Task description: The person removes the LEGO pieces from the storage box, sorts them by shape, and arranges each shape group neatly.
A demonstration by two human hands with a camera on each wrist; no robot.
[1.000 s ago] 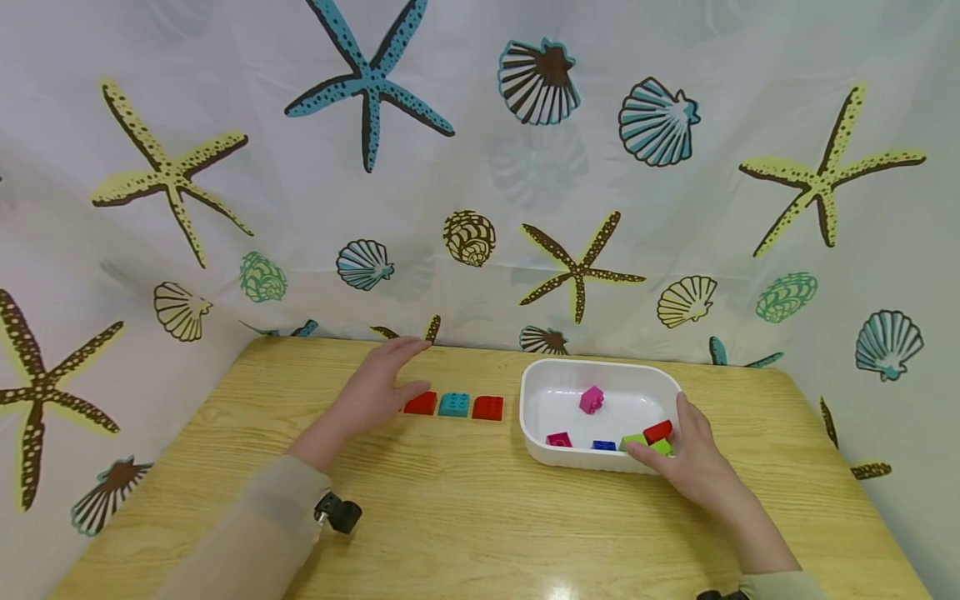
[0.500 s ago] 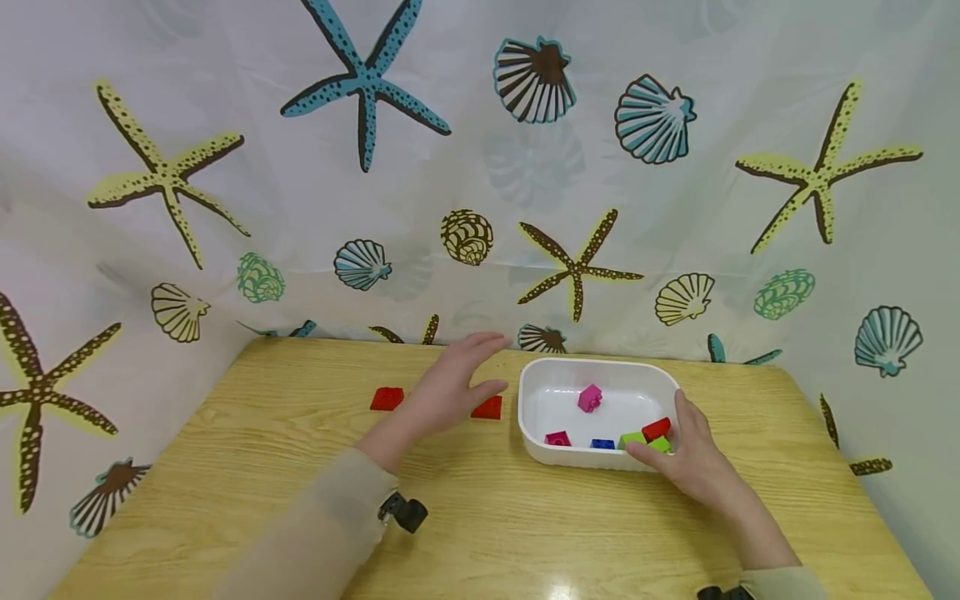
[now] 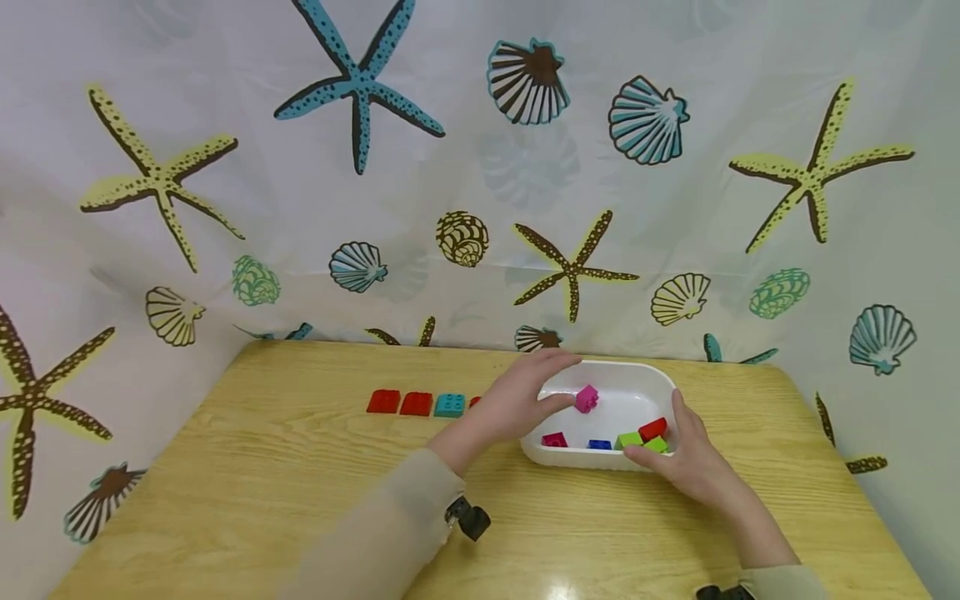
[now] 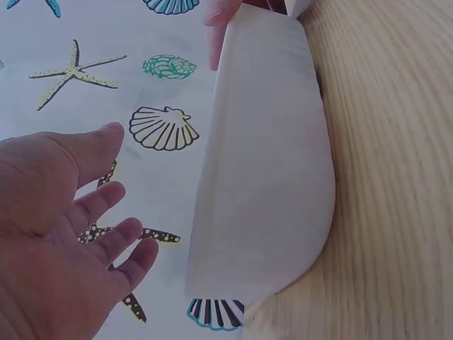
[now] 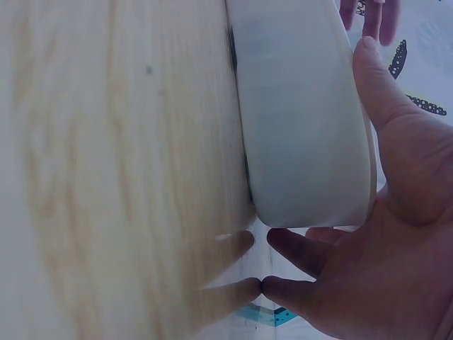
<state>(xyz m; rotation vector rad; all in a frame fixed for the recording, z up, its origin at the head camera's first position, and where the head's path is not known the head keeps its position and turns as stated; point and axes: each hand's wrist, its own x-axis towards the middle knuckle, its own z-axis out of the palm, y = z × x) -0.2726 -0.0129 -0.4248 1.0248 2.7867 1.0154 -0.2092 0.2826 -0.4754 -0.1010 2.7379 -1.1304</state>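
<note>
My left hand [image 3: 513,404] reaches over the left end of a white plastic tray [image 3: 577,458], fingers spread and holding nothing, close to a pink toy brick [image 3: 587,398]. In the left wrist view its thumb and fingers stand apart beside the tray wall [image 4: 269,156]. The tray's right end is held by my right hand [image 3: 697,458], thumb over the front rim and fingers round the end. Along the tray's front lie a magenta brick [image 3: 554,439], a blue brick [image 3: 599,445], lime green bricks [image 3: 628,440] and a red brick [image 3: 653,429].
Left of the tray, a row on the wooden table [image 3: 300,500] has two red bricks [image 3: 384,401], a teal brick [image 3: 450,406] and another red one mostly behind my left hand. A curtain [image 3: 420,192] with starfish and shells hangs behind the table.
My left hand has moved right, from over the row of bricks to over the tray, uncovering the row's left part. The right hand has stayed on the tray.
</note>
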